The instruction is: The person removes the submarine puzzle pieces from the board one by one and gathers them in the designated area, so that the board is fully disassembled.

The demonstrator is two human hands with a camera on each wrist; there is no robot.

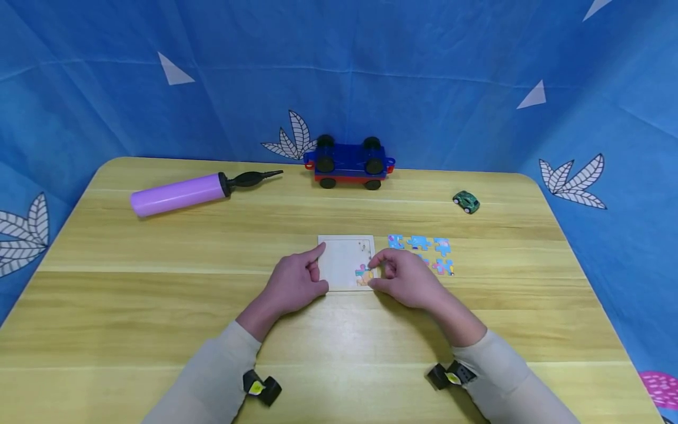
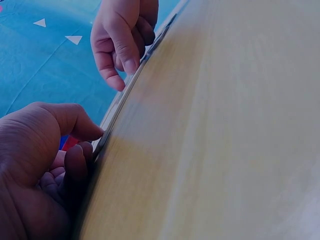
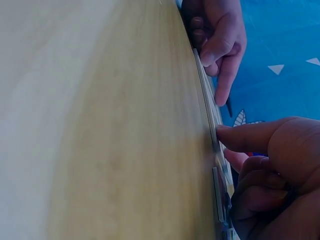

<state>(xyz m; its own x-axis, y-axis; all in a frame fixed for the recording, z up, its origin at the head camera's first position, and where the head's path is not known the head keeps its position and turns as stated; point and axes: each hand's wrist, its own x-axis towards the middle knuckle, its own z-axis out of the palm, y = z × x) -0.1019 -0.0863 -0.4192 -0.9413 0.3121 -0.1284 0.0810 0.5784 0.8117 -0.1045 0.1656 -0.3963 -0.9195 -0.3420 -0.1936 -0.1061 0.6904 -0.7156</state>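
Note:
A thin square puzzle board (image 1: 337,259) with a pale surface lies on the table between both hands. My left hand (image 1: 292,281) holds its left edge, index finger near the upper corner and thumb (image 2: 80,122) at the lower one. At the board's lower right sits a colourful jigsaw piece (image 1: 362,276). My right hand (image 1: 410,281) pinches this piece at its right side between thumb and index finger, the other fingers curled in. Right of the board lie several loose jigsaw pieces (image 1: 419,242), blue and pink, partly hidden by the right hand.
On the wooden table (image 1: 339,341), a purple hand pump (image 1: 180,194) with a black nozzle lies at the back left. A blue and red toy truck (image 1: 349,160) stands at the rear edge, wheels facing forward. A small green toy car (image 1: 466,202) is at the back right.

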